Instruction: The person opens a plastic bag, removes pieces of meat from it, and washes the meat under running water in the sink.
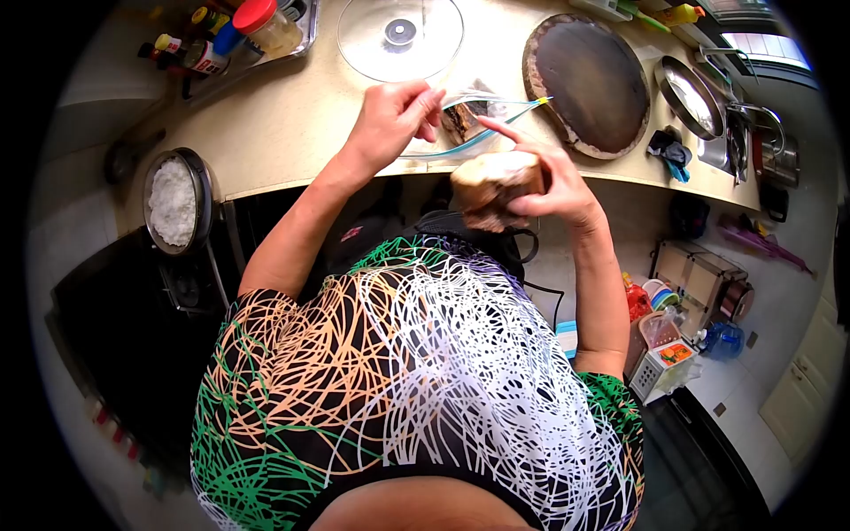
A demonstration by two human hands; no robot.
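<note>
Brown chunk (496, 181) in right fingers (535, 204), near bag (478, 141)

No text legible. Far left of counter (297, 133): bottle (202, 60) with red-and-white label, print too small and blurred to read. Brand, numbers cannot be made out.

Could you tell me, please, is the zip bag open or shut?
Open: the zip bag has its two blue-lined edges spread apart, with dark contents visible between them.
</note>
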